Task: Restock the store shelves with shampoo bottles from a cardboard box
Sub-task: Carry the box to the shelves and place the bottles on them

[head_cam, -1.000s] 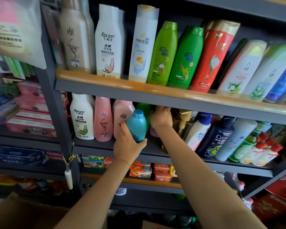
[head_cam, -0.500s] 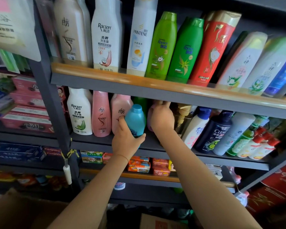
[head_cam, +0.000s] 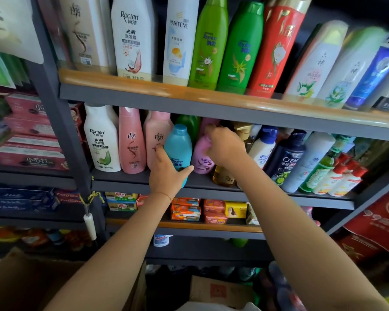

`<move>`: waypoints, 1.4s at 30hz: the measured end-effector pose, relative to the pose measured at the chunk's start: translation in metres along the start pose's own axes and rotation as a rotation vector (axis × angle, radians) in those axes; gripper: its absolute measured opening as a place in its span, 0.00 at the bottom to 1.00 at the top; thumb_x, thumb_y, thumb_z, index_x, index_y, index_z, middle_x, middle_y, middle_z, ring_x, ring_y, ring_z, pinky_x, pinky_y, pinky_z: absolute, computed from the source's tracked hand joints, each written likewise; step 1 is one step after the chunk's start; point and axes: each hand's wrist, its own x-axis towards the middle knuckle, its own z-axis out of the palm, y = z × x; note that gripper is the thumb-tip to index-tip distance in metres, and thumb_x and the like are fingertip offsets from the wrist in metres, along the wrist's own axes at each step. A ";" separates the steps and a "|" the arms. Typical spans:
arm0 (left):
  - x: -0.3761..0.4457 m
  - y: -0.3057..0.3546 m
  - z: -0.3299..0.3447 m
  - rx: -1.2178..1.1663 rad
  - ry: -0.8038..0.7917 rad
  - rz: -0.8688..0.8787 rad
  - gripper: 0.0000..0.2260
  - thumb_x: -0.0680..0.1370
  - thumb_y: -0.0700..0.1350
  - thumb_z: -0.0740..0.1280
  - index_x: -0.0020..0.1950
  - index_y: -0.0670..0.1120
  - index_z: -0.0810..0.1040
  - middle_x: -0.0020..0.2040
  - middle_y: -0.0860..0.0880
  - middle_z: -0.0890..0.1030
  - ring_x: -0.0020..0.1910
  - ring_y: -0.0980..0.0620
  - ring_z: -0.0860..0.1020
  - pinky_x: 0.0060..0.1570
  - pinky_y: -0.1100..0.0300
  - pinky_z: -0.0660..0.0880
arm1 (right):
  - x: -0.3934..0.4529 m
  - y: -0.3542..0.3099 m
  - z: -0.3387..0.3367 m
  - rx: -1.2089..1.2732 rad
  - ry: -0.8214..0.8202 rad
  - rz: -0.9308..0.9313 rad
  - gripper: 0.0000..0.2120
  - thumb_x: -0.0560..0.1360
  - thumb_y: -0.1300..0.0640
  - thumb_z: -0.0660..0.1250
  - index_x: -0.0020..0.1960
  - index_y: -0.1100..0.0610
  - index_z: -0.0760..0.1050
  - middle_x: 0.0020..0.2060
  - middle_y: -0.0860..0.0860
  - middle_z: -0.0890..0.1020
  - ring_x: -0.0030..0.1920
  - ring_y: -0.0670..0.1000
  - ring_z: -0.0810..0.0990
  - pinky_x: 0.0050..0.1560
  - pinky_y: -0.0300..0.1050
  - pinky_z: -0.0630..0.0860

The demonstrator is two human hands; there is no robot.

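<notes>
Two hands gripping, left (head_cam: 166,173) teal bottle (head_cam: 179,145), right (head_cam: 225,145) lilac bottle (head_cam: 201,156) (newly pulled forward)

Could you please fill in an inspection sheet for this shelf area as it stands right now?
Surface: middle shelf, dark, crowded with bottles.
Job's things: teal bottle upright at the shelf front; purple bottle right beside it; cardboard box at lower left.
Clutter: soap packs on the shelf below; toothpaste boxes at left.
Hands: left hand grips the teal bottle; right hand holds the purple bottle's top.
Cables: nothing seen; a yellow cord is tied round the shelf post.
Surroundings: top shelf of tall bottles; red cartons at right.
</notes>
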 end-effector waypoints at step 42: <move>-0.012 0.000 0.036 -0.017 0.120 -0.079 0.31 0.74 0.49 0.75 0.71 0.43 0.64 0.65 0.42 0.71 0.62 0.43 0.75 0.55 0.49 0.81 | 0.019 -0.001 0.042 -0.172 0.098 0.110 0.21 0.78 0.53 0.66 0.70 0.49 0.65 0.63 0.62 0.65 0.44 0.59 0.81 0.36 0.46 0.71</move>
